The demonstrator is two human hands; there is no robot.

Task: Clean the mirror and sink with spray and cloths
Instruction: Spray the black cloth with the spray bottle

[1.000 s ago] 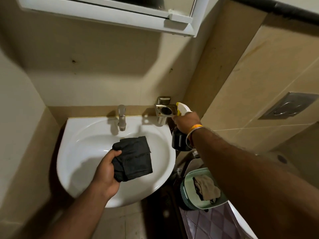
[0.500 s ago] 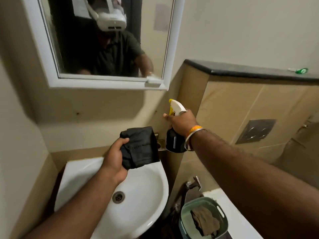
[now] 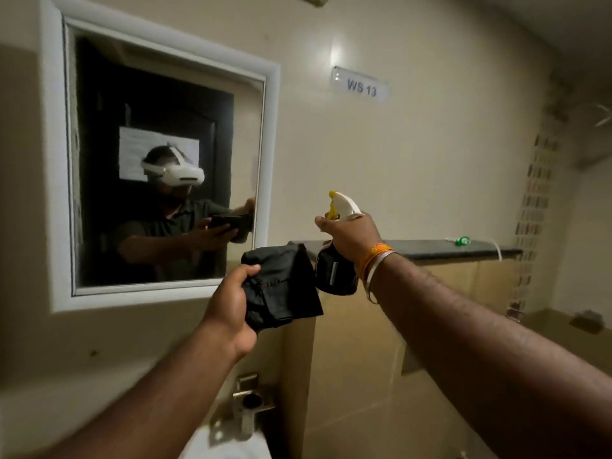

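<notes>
A white-framed mirror (image 3: 159, 167) hangs on the wall at the left and reflects a person wearing a headset. My left hand (image 3: 231, 303) grips a folded black cloth (image 3: 281, 286), held up just below the mirror's lower right corner. My right hand (image 3: 351, 236) holds a spray bottle (image 3: 336, 270) with a dark body and a white and yellow trigger head, its nozzle turned toward the mirror. Only a sliver of the white sink (image 3: 228, 448) shows at the bottom edge.
A dark ledge (image 3: 430, 248) tops the tiled half wall on the right, with a small green and white item (image 3: 462, 240) on it. A "WS 13" sign (image 3: 361, 86) is on the wall. A metal holder (image 3: 251, 402) is fixed above the sink.
The view has swung up from the sink to the mirror. Both hands have risen, carrying the cloth and the spray bottle up to mirror height.
</notes>
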